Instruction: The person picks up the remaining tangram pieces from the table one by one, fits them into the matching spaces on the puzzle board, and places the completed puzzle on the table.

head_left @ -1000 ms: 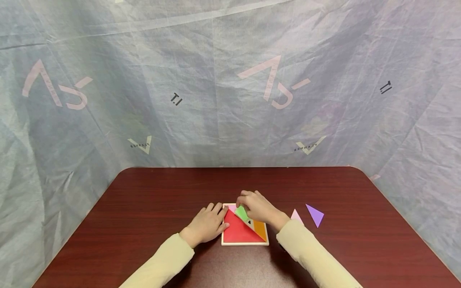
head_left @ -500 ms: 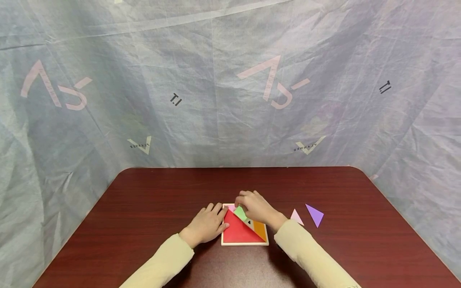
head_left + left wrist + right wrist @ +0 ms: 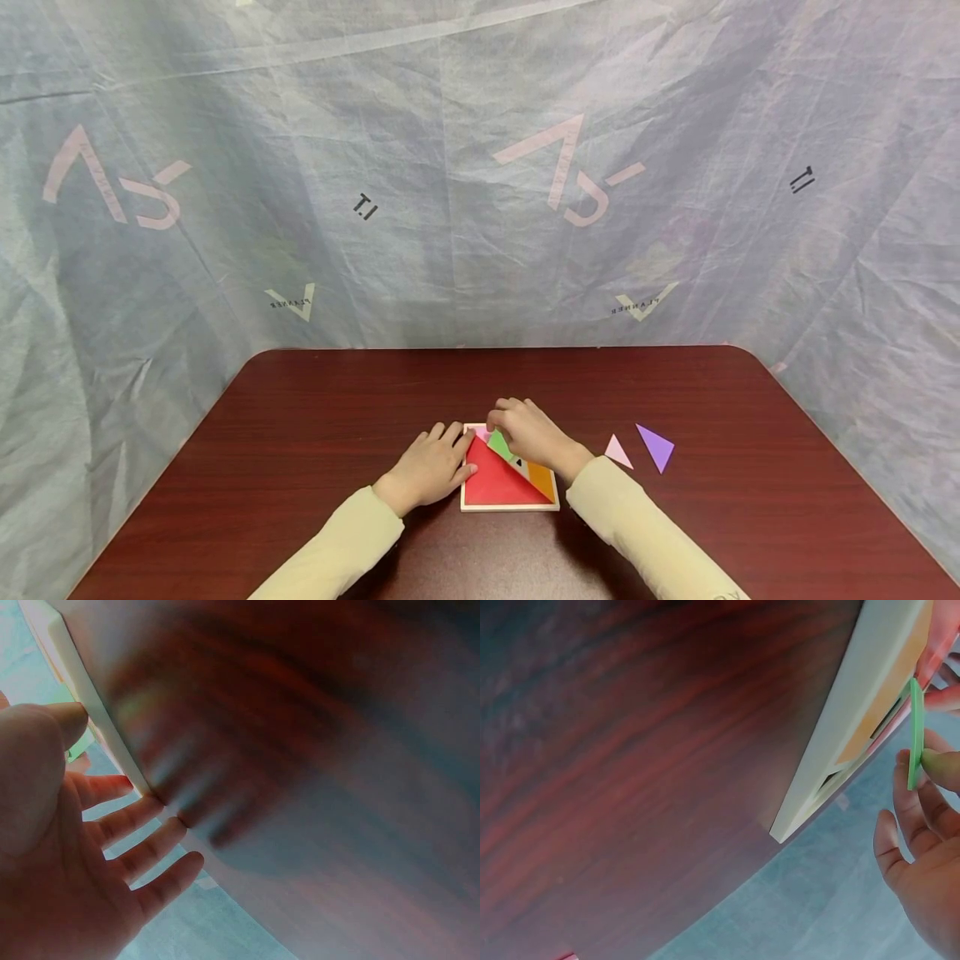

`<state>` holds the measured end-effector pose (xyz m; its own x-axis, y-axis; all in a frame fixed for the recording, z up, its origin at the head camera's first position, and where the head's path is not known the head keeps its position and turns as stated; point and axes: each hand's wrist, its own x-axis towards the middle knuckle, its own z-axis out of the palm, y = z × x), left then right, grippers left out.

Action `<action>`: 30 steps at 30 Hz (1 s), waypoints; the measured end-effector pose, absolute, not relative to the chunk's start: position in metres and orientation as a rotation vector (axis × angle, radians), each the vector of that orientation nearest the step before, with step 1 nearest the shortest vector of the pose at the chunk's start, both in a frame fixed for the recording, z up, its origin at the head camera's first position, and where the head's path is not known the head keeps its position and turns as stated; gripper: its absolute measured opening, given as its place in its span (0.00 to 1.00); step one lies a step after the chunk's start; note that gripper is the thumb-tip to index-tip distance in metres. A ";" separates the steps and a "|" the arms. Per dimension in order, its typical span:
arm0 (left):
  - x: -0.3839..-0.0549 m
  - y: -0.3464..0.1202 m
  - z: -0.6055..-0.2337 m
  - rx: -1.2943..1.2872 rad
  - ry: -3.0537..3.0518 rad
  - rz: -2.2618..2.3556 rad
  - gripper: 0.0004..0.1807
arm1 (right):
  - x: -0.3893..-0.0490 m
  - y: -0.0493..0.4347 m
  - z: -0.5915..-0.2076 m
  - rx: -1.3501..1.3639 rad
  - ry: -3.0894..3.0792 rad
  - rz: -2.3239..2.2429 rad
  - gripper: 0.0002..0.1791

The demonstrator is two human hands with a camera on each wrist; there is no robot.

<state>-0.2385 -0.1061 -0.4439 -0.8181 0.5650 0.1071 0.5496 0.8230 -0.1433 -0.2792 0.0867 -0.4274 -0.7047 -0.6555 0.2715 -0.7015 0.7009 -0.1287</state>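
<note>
A square tangram tray [image 3: 510,508] with a pale rim lies on the table. Inside it are a red triangle [image 3: 498,485], an orange piece [image 3: 542,480] and a pink piece [image 3: 481,432] in the far left corner. My right hand [image 3: 531,433] pinches a green tangram piece [image 3: 916,739] between thumb and fingers over the tray's far half; the right wrist view has it tilted up from the tray. At the tray's left side my left hand [image 3: 429,468] rests with fingers spread, thumb and fingertips touching the rim. The right hand hides the far right of the tray.
To the right of the tray lie a pale pink triangle [image 3: 618,453] and a purple triangle [image 3: 657,448]. The dark red wooden table [image 3: 337,400] meets a grey cloth backdrop [image 3: 450,208] at its far edge.
My right hand has shifted slightly left with the green piece, leaving more of the pale pink triangle in sight. The left hand has stayed in place.
</note>
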 end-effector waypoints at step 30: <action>-0.238 -0.106 -0.443 -0.879 -2.872 0.136 0.28 | -0.282 0.089 -0.433 1.055 -2.701 0.284 0.08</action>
<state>-0.2380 -0.1057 -0.4426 -0.8208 0.5620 0.1022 0.5497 0.8258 -0.1257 -0.2816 0.0890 -0.4332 -0.7155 -0.6405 0.2789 -0.6845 0.7226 -0.0967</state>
